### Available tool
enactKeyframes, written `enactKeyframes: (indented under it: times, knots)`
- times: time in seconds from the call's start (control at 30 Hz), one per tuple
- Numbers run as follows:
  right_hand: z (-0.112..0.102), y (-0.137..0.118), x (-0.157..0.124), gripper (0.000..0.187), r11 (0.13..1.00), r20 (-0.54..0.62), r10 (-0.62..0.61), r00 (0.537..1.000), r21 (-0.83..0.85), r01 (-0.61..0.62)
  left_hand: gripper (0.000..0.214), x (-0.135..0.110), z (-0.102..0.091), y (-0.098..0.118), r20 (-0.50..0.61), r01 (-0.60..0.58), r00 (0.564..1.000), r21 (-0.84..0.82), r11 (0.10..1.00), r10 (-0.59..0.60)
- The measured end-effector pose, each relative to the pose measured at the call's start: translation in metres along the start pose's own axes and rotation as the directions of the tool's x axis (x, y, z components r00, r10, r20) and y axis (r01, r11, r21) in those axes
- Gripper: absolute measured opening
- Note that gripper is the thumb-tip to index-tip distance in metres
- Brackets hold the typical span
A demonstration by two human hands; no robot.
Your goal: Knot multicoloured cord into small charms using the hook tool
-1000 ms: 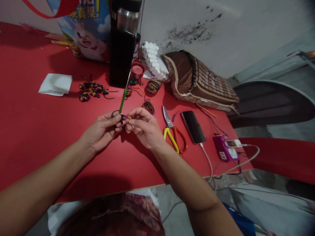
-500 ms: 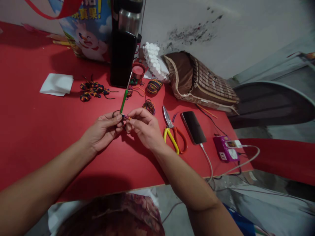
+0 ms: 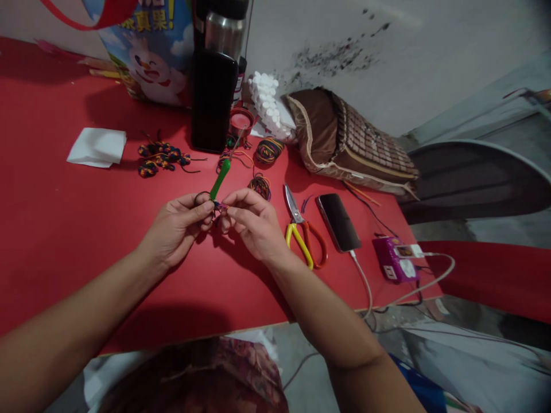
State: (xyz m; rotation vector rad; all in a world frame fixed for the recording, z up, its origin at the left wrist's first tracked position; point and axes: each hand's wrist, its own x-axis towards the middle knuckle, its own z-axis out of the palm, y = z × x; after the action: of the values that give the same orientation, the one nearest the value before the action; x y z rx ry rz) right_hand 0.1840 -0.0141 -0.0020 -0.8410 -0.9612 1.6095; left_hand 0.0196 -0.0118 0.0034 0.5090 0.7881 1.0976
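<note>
My left hand (image 3: 183, 221) is closed, thumb and forefinger pinching a small dark knotted piece of multicoloured yarn (image 3: 218, 206) and the lower end of a green-handled crochet hook (image 3: 220, 179). The hook's thin metal shaft points away from me. Fingers of my right hand (image 3: 252, 221) pinch the other side of the yarn piece; the exact grip is partly hidden. Beyond my hands lie a ball of multicoloured yarn (image 3: 269, 150) and a looser yarn bundle (image 3: 260, 187). Several knotted yarn pieces (image 3: 161, 158) lie to the left.
On the red table (image 3: 55, 229) are scissors (image 3: 297, 221), a charging phone (image 3: 338, 222), a purple box (image 3: 394, 261) and folded white paper (image 3: 98, 147). A black phone (image 3: 213, 103), metal bottle (image 3: 224, 31), printed bag (image 3: 159, 63) and brown cushion (image 3: 344, 135) stand along the back.
The crochet hook has tilted to the right, its metal tip swinging rightward. Both hands keep nearly the same place and hold. The view has shifted slightly.
</note>
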Motion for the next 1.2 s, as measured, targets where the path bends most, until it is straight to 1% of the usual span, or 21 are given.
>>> enactKeyframes:
  times: [0.2,0.43,0.67,0.8,0.9,0.97,1.03,1.13,1.2]
  knots:
    - [0.0003,0.0012,0.0004,0.008,1.0,-0.003,-0.01,1.0,-0.005,0.01,0.028,0.0006,-0.001,-0.001,-0.008,-0.003,1.0,0.015,1.0,0.003]
    - [0.0,0.0014,0.0015,0.013,0.999,-0.006,-0.008,1.0,-0.034,0.008,0.028,-0.001,0.0009,-0.0004,-0.029,-0.017,0.999,0.041,0.999,0.018]
    - [0.0,0.0034,0.0021,0.012,0.999,-0.003,-0.015,1.0,-0.041,0.015,0.027,-0.0017,0.0022,0.0002,-0.044,-0.013,0.999,0.068,0.998,0.016]
    - [0.0007,0.0032,0.0019,0.017,0.997,-0.016,-0.009,1.0,-0.079,0.007,0.023,-0.0021,0.0017,-0.0005,-0.046,-0.017,0.999,0.095,0.995,0.021]
    - [0.0001,0.0036,0.0024,0.016,0.993,-0.008,-0.01,1.0,-0.114,0.009,0.02,-0.0028,0.0009,-0.0005,-0.036,-0.009,0.999,0.096,0.995,0.013]
    - [-0.0009,0.0042,0.0029,0.014,0.993,-0.001,-0.019,1.0,-0.119,0.019,0.02,-0.0028,0.0,-0.0003,-0.026,0.02,1.0,0.079,0.997,-0.018]
    - [-0.002,0.0048,0.0034,0.014,0.992,-0.002,-0.023,1.0,-0.122,0.023,0.022,-0.002,-0.0015,-0.0002,-0.014,0.082,0.997,0.028,0.996,-0.082]
    - [-0.0032,0.0054,0.0038,0.014,0.991,-0.015,0.002,1.0,-0.133,-0.004,0.021,0.0001,-0.0041,-0.0005,0.019,0.2,0.98,-0.074,0.977,-0.2]
    - [-0.0034,0.0053,0.0037,0.014,0.992,-0.023,0.027,0.999,-0.126,-0.03,0.017,0.0013,-0.0056,-0.0008,0.044,0.252,0.968,-0.11,0.961,-0.248]
